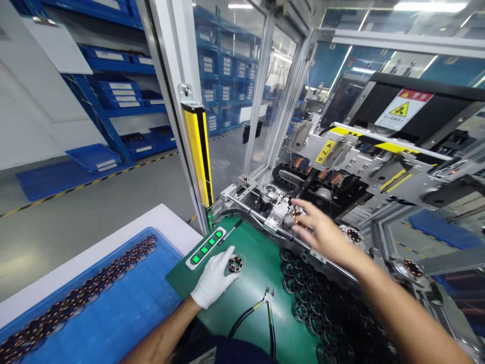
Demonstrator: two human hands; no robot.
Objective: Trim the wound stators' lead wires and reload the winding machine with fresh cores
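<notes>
white glove [212, 279], green mat [257, 283], blue tray [125, 313]

The room is bright and evenly lit from above. The ceiling strip lights [430, 6] burn out to plain white at the top edge. Their streaks reflect across the clear guard panels [227, 101], washing the glass pale. Shadows are soft and short, with a faint one under the pliers [270, 303] on the green mat [261, 283]. The white glove on the left hand [214, 278] is nearly overexposed, yet the wound ring [235, 263] held at its fingertips is crisp. The right hand [322, 230] is smeared by motion. Its fingers seem spread, though I can't be sure. The wide lens bows the frame post [170, 101] and stretches the corners.
</notes>
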